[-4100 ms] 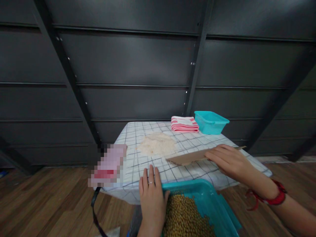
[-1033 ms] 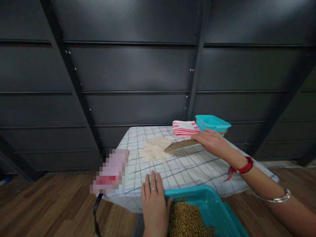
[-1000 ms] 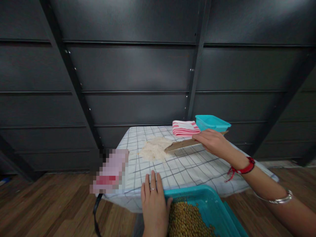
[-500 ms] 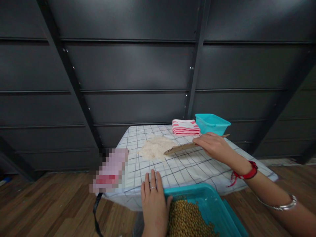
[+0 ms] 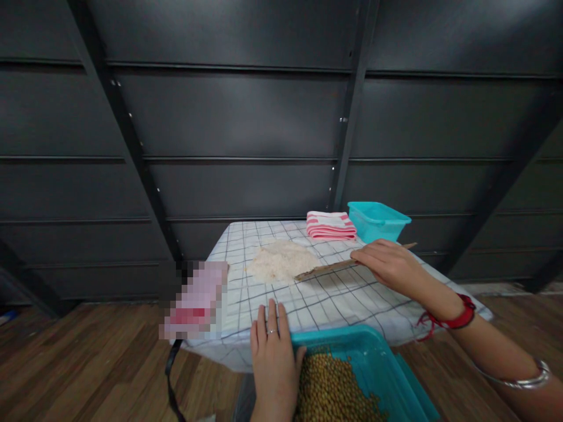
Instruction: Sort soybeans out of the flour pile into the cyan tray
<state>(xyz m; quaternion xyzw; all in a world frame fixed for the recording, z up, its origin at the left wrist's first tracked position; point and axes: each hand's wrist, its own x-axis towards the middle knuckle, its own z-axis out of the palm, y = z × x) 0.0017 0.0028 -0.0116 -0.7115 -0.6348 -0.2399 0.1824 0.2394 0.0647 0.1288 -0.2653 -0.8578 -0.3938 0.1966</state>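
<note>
My right hand [image 5: 389, 264] grips a thin, flat brown strip [image 5: 328, 269], which looks like cardboard or wood. Its left end lies at the edge of a pale, grainy heap [image 5: 281, 261] spread on the checked tablecloth [image 5: 334, 305]; I cannot tell what the grains are. My left hand [image 5: 275, 357] lies flat, fingers stretched over the table's front edge, its thumb by the rim of a teal tray [image 5: 369, 346]. Round yellow-brown beans [image 5: 334, 392] fill the near left part of that tray. The tray's bottom edge is cut off by the view.
A folded pink and white towel [image 5: 331, 226] lies at the back of the table, beside a turquoise plastic basin [image 5: 378, 220]. At the left edge is a blurred pink item [image 5: 197, 302] with a black strap [image 5: 171, 375]. A dark panelled wall [image 5: 246, 117] stands behind.
My right hand has moved slightly to the right with the brown strip, whose tip has shifted a little right along the heap's edge. My left hand stays in place.
</note>
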